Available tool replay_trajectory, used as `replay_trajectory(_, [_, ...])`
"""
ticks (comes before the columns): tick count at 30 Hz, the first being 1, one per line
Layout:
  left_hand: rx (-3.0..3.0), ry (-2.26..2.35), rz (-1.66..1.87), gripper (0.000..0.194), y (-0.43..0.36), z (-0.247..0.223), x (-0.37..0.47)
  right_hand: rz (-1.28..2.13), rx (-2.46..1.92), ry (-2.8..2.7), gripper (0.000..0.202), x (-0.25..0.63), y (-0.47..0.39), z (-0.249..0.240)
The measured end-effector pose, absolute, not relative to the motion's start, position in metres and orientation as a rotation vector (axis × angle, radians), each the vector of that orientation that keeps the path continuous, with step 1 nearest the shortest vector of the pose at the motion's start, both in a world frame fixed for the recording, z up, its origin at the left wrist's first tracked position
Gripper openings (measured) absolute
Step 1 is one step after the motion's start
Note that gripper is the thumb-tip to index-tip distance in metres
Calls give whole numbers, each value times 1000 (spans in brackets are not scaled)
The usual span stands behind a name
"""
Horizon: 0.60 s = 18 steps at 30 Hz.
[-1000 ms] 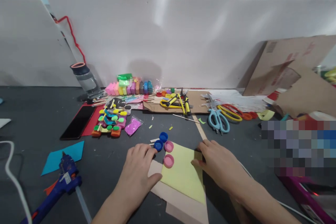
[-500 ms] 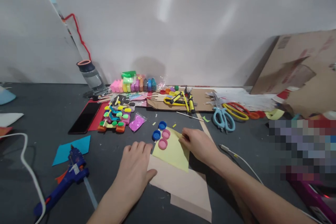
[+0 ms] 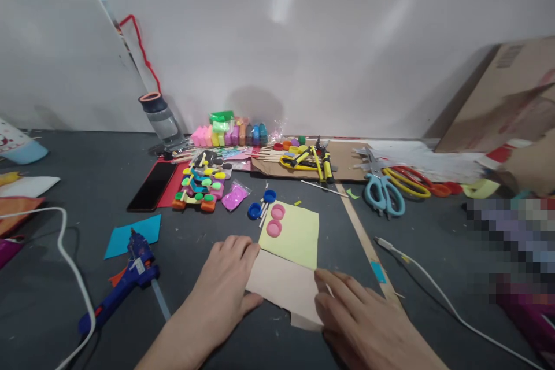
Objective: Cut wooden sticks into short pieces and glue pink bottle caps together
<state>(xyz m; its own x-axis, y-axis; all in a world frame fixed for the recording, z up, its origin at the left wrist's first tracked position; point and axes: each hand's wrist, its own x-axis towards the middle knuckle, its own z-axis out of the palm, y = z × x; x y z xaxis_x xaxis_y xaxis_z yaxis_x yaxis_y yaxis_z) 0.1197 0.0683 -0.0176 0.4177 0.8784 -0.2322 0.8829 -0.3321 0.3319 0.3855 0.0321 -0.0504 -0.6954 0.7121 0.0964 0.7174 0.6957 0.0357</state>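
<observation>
A beige card lies on the dark table between both hands. My left hand holds its left edge, thumb below and fingers above. My right hand rests over its right end, fingers bent on the card; part of the hand's underside is hidden. Just beyond, a pale yellow sheet touches the card's top edge. Two pink caps sit on the sheet's left part. Two blue caps and some small white sticks are by its upper left corner.
At left are a blue glue gun, a blue card, a black phone and a bottle. Colourful small models stand behind. Blue scissors and a white cable lie to the right.
My right hand has left the yellow sheet and come down to the beige card's right end. The sheet lies more squarely, and the blue caps have moved apart. The view has shifted.
</observation>
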Motion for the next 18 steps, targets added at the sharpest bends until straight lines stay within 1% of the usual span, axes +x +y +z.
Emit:
replay_trajectory(4, [2293, 1501, 23, 46, 68, -23, 119, -160, -1088, -2795, 36, 393, 42, -58])
replay_trajectory(9, [2324, 1579, -16, 37, 76, -23, 123, -317, -1051, -2771, 27, 393, 79, -57])
replay_trajectory(11, [2326, 1598, -27, 31, 78, -22, 124, -335, -1029, -2776, 26, 392, 86, -58])
replay_trajectory(15, [2344, 1563, -30, 21, 78, -21, 125, -330, -919, -2792, 29, 396, 87, -59])
replay_trajectory(18, [2341, 1513, -31, 15, 75, -17, 122, -187, -823, -2818, 32, 399, 84, -58])
